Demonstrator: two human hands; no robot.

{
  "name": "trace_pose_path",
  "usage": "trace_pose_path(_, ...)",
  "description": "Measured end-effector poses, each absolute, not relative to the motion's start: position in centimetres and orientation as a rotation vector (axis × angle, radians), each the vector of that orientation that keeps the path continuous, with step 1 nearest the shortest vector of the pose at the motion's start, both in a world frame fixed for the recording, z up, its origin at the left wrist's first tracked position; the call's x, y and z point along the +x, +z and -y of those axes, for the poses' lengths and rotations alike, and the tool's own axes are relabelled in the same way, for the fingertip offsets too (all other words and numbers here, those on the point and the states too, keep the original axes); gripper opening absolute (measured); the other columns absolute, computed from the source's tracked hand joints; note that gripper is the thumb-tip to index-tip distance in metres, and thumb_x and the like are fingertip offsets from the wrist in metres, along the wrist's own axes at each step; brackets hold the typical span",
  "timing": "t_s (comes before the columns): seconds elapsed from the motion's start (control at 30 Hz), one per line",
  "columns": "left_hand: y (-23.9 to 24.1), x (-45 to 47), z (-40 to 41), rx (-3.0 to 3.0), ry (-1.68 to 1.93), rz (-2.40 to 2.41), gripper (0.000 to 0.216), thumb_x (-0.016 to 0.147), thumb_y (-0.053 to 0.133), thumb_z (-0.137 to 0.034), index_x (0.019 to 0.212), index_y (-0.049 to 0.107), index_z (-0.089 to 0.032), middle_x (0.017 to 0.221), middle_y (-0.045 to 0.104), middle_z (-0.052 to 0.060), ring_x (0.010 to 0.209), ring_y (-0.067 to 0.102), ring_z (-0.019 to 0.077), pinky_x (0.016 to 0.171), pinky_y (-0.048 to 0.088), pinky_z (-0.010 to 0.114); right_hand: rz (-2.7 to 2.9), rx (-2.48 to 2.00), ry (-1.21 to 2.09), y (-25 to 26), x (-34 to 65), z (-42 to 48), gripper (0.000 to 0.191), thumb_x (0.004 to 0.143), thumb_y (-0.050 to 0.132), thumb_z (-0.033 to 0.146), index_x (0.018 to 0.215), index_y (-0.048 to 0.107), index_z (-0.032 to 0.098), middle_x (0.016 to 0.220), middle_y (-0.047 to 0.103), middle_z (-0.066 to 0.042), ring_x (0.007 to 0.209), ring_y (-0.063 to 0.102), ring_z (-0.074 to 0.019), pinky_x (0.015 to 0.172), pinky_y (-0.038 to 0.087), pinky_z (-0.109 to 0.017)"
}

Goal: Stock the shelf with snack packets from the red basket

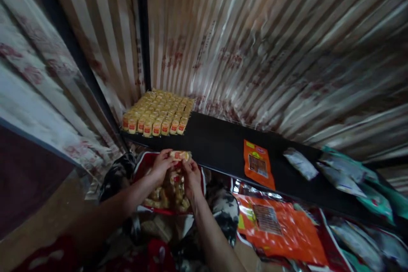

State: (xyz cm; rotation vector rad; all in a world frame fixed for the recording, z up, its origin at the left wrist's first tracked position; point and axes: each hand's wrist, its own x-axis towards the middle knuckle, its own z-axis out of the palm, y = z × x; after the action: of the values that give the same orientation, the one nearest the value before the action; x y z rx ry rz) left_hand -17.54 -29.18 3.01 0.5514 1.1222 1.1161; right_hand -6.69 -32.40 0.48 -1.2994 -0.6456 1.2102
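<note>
A small wrapped snack pack [179, 155], yellowish with a red label, is held level between my two hands. My left hand [163, 165] pinches its left end, and the fingers of my right hand [192, 177] close on its right end. Right below them, a red basin with a white rim [202, 185] rests at my lap and holds several similar packs [165, 195]. Past my hands, rows of the same packs [159, 112] stand tightly side by side on the left end of a black shelf [213, 140].
An orange pouch [259, 165] lies on the shelf to the right, then a silvery packet [300, 163] and green-and-silver bags [347, 172]. Larger orange bags [280, 227] fill a container below the shelf. Corrugated sheet wall [242, 42] rises behind, with a dark post [143, 29] at left.
</note>
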Motion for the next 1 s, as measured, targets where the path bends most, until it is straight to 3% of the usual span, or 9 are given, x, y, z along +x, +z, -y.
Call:
trace_pose_path(0.23, 1.9, -17.3, 27.6, 0.650, 1.045, -1.236, 0.023, 0.081, 0.058, -0.009, 0.102, 0.053, -0.015, 0.098, 0.065, 0.006, 0.082, 0.064, 0.0114, 0.065, 0.053, 0.019, 0.762, -1.314, 1.110, 1.0, -6.6, 28.4, 0.029, 0.070, 0.063, 0.043, 0.086, 0.054, 0.021, 0.076, 0.063, 0.002, 0.067, 0.058, -0.0131, 0.066, 0.048, -0.025)
trace_pose_path(0.4, 0.2, -17.9, 25.2, 0.826, 0.999, -1.440, 0.028, 0.080, 0.055, -0.009, 0.107, 0.055, -0.015, 0.098, 0.064, 0.006, 0.073, 0.063, 0.0099, 0.057, 0.051, 0.017, 1.009, -1.374, 0.945, 0.6, -6.4, 24.0, 0.030, 0.074, 0.058, 0.043, 0.092, 0.058, 0.019, 0.085, 0.066, -0.001, 0.077, 0.059, -0.0158, 0.075, 0.047, -0.028)
trace_pose_path(0.63, -0.3, -19.0, 22.6, 1.381, 1.036, -1.573, 0.030, 0.075, 0.050, 0.000, 0.097, 0.062, -0.016, 0.100, 0.061, 0.006, 0.087, 0.061, 0.0140, 0.088, 0.050, 0.032, 1.291, -1.632, 0.658, 0.0, -7.2, 19.8, 0.031, 0.081, 0.051, 0.037, 0.102, 0.063, 0.017, 0.096, 0.064, -0.007, 0.088, 0.058, -0.0189, 0.083, 0.045, -0.031)
trace_pose_path(1.0, -0.3, -18.8, 20.6, 1.705, 0.969, -1.548, 0.038, 0.074, 0.045, 0.000, 0.106, 0.059, -0.016, 0.109, 0.057, 0.008, 0.096, 0.059, 0.0165, 0.096, 0.046, 0.031, 1.316, -1.614, 0.582, -0.5, -8.2, 18.1, 0.036, 0.082, 0.047, 0.035, 0.111, 0.057, 0.015, 0.105, 0.063, -0.011, 0.096, 0.058, -0.0204, 0.088, 0.045, -0.032)
